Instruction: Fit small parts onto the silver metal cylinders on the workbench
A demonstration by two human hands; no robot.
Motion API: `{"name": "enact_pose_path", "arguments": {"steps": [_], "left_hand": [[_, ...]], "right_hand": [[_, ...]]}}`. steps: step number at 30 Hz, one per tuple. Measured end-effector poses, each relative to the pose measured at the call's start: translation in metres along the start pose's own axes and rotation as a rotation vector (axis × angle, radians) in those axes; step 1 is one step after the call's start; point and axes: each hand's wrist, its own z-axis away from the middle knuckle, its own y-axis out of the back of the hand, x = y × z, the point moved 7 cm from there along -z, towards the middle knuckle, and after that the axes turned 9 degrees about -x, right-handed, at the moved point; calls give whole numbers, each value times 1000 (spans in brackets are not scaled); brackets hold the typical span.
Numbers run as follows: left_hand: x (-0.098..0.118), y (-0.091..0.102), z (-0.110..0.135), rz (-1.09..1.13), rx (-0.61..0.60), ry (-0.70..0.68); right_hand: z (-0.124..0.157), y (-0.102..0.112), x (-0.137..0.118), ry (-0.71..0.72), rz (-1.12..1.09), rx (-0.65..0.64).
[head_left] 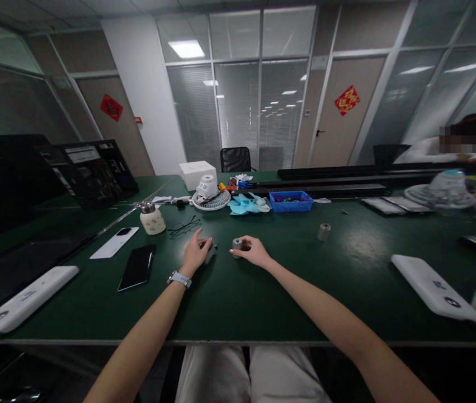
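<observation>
My right hand (256,252) is closed around a small grey metal cylinder (236,245), which stands upright on the green tabletop (258,313). To its left, my left hand (196,254), with a watch (179,279) on the wrist, has its index finger and thumb spread apart. Just beyond the thumb lies a tiny dark piece (216,247). A bit of something dark shows between those fingers, too small to name. Farther right, a second metal cylinder (324,232) stands by itself.
Left are a black phone (137,267), a white phone (116,242), glasses (185,225) and a patterned jar (152,219). Behind are a fan part (211,200), blue fan blades (246,204) and a blue tray (291,201). White power banks (433,285) lie at both sides. A person sits far right.
</observation>
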Motion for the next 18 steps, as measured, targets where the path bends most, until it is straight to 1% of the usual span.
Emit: {"name": "enact_pose_path", "arguments": {"steps": [6,8,13,16,18], "left_hand": [[-2,-1,-2,-16,-8,-20],[-3,-2,-2,-14,-10,-26],[-6,-3,-3,-25,-18,-24],[-5,-4,-3,-31,-29,-36],[-3,-4,-3,-39,-22,-44]], "right_hand": [[15,26,5,-102,-339,-168],[18,32,5,-131,-453,-207],[26,50,0,-170,-647,-199],[39,67,1,-197,-646,-197],[50,84,4,-206,-595,-164]]}}
